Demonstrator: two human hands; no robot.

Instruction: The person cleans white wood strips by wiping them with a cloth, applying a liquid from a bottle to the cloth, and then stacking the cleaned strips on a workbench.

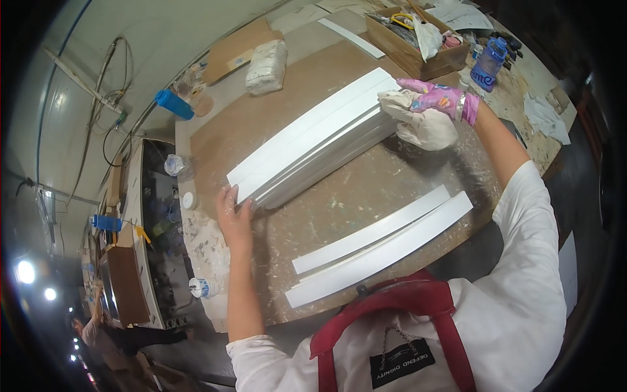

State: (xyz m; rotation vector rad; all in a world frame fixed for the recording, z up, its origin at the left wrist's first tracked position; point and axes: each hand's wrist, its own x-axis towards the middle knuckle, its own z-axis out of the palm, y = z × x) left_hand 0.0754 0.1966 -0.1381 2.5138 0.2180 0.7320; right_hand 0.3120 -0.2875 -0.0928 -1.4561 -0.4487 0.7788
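A stack of long white strips (317,134) lies slantwise across the brown work board. My left hand (235,212), bare, grips the stack's near left end, with thumb and fingers around the corner. At the far right end, my right hand (431,98) wears a pink patterned glove with a silvery band at the wrist. It is closed on a whitish cloth (428,127), which it presses against the ends of the strips. Closer to me, several loose white strips (385,242) lie side by side on the board.
At the back stand a cardboard box (428,62) of supplies and a blue bottle (488,64). A white wrapped bundle (266,67), another blue bottle (174,104) and a small tub (203,287) line the left side. Another person (98,326) is in the left background.
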